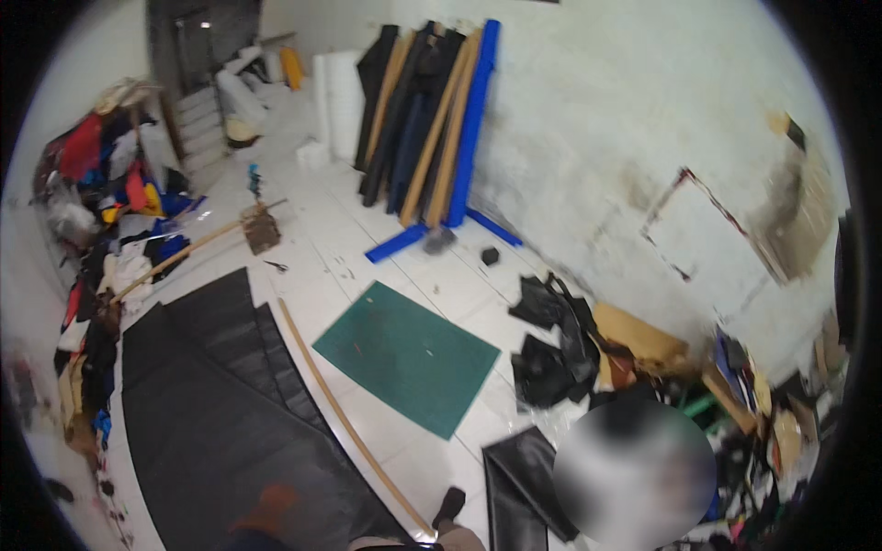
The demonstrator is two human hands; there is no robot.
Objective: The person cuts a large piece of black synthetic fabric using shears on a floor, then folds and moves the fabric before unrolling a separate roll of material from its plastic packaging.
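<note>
At the lower edge, a smeared orange-brown shape that looks like my left hand [273, 505] is over the large black sheet [211, 395]. Its fingers cannot be made out, nor whether it holds anything. My right hand is out of view. The black sheet lies on the floor with folded layers along its upper right side. Beside it runs a long, thin wooden strip [340, 404], which looks curved here. A green cutting mat [409, 358] lies flat to the right of the strip. My dark-socked foot [450, 505] is near the strip's lower end.
Rolls of black material [400, 119] and a blue roll [473, 119] lean on the far wall. Fabric scraps [138, 193] pile along the left. Scissors [276, 266] lie past the sheet. A blurred person [634, 477] is at right, near black pieces [551, 367].
</note>
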